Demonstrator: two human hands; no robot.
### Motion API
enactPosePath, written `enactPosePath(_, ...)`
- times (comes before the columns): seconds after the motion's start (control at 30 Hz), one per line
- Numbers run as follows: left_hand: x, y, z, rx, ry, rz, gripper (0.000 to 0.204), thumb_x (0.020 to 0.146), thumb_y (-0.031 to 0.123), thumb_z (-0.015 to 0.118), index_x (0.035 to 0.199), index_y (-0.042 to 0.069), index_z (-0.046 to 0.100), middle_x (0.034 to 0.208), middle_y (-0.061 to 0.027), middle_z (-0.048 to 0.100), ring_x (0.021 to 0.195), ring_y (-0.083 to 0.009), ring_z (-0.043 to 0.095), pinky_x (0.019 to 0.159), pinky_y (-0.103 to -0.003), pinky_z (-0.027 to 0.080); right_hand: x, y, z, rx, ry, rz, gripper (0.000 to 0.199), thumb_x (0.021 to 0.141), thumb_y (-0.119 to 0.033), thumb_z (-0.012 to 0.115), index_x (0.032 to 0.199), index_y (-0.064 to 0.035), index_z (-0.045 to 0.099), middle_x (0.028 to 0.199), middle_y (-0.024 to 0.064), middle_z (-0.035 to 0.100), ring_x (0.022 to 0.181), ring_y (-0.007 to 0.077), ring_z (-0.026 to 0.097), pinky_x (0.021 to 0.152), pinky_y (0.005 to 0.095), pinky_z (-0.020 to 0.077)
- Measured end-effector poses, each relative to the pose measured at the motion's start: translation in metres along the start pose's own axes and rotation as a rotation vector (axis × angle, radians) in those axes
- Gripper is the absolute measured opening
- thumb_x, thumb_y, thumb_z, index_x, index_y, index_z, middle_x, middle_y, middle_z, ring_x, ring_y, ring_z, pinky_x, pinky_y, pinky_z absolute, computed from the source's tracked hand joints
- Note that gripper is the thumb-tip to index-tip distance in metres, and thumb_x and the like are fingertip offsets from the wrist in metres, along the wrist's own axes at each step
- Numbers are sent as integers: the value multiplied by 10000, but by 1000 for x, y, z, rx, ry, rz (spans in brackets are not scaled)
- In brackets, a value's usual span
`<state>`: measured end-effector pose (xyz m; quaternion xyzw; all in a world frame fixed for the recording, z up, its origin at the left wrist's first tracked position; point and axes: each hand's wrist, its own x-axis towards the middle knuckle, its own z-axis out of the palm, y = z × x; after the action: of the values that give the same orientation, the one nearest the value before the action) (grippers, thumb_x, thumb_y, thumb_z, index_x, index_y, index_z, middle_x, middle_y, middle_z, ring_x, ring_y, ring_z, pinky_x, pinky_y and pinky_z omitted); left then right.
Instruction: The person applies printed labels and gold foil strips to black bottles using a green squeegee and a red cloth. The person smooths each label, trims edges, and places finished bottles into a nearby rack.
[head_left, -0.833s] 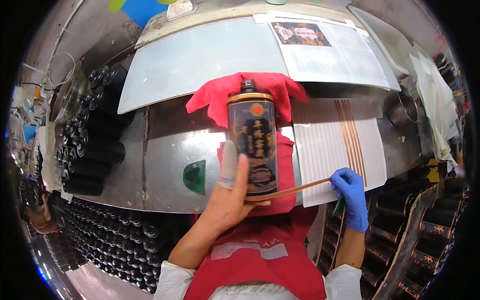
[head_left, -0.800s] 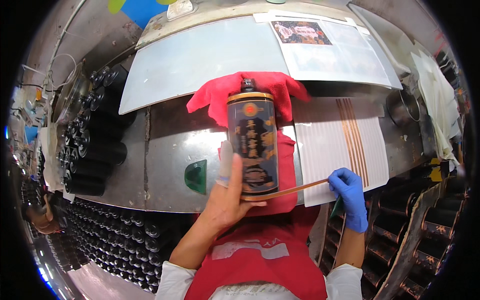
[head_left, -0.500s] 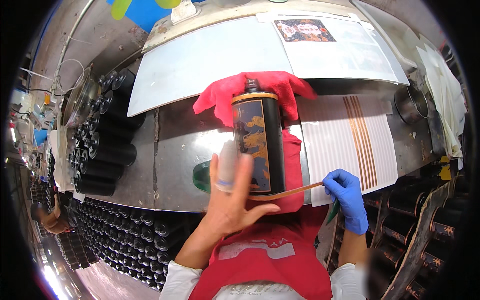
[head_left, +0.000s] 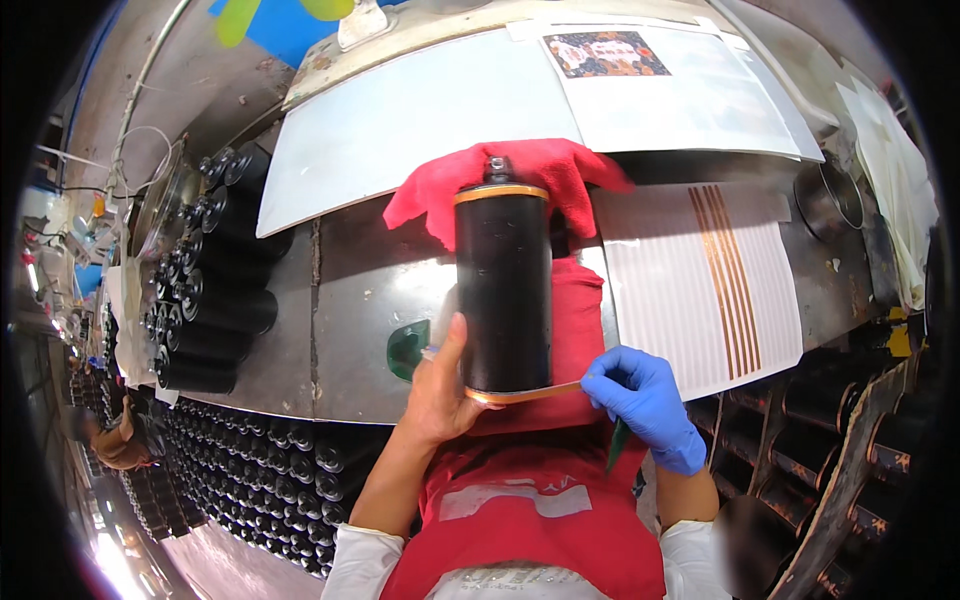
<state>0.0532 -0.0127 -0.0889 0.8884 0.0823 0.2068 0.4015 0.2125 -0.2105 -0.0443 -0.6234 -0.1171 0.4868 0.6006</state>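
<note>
A black bottle (head_left: 503, 285) lies on a red cloth (head_left: 577, 315), its neck pointing away from me and a plain black side facing up. One gold band (head_left: 505, 190) circles it near the shoulder. My bare left hand (head_left: 437, 393) grips its lower left side, the thumb along the wall and the other fingers partly hidden. Along the base runs a gold-coloured strip (head_left: 545, 392), its free end pinched in my blue-gloved right hand (head_left: 630, 395). A green pointed piece (head_left: 618, 446) sticks out below that hand. Beside the bottle lies a green, shiny object (head_left: 407, 350).
A white sheet with several gold strips (head_left: 722, 285) lies at the right. Black bottles (head_left: 225, 300) are stacked at the left, with many more (head_left: 250, 470) below the table. A metal pot (head_left: 830, 200) stands at the far right. Pale boards (head_left: 400, 130) lie at the back.
The bottle has turned, so its picture panel no longer shows. My left hand has closed on its lower side. My right hand has moved left with the strip's end, shortening the free length.
</note>
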Motion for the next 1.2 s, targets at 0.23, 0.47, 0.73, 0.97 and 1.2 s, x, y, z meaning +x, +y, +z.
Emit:
enactPosePath(0.23, 29, 55, -1, 292, 28, 75, 947, 623, 344, 812, 1386, 61, 327, 1411, -330, 204, 1319, -494, 186, 1048, -551, 189, 1, 6, 1, -12, 22, 3, 84, 831, -82, 645, 848, -8, 610, 714, -3, 577, 632, 44, 535, 570, 185, 439)
enactPosePath(0.47, 28, 37, 2, 84, -39, 5, 1101, 612, 365, 824, 1426, 32, 160, 1348, -327, 324, 1183, -484, 409, 943, -485, 375, 3, 5, 15, -17, 24, 0, 104, 820, -99, 667, 826, -10, 614, 686, -23, 552, 600, 24, 481, 537, 172, 398)
enactPosePath(0.73, 21, 24, 1, -22, -53, -23, 1273, 617, 398, 822, 1422, -2, -79, 1339, -298, 375, 1090, -427, 534, 860, -421, 459, 1, -5, 35, -151, 37, -151, 139, 800, -115, 697, 772, -8, 613, 640, -50, 508, 565, 4, 385, 494, 176, 338)
enactPosePath(0.97, 39, 52, 2, 174, -34, 65, 1065, 595, 305, 845, 1406, -4, 227, 1389, -402, 138, 1245, -575, 255, 990, -498, 328, 3, 0, 28, -183, 69, -136, 122, 796, -106, 697, 792, -14, 619, 657, -45, 536, 563, 0, 407, 501, 165, 345)
enactPosePath(1.2, 16, 32, 1, -131, -128, -181, 1199, 615, 270, 839, 1434, -6, 8, 1443, -282, 183, 1329, -396, 262, 1008, -381, 327, 6, 10, 17, 36, 149, -70, 127, 810, -102, 683, 882, -25, 612, 738, -16, 578, 626, 29, 507, 555, 167, 411)
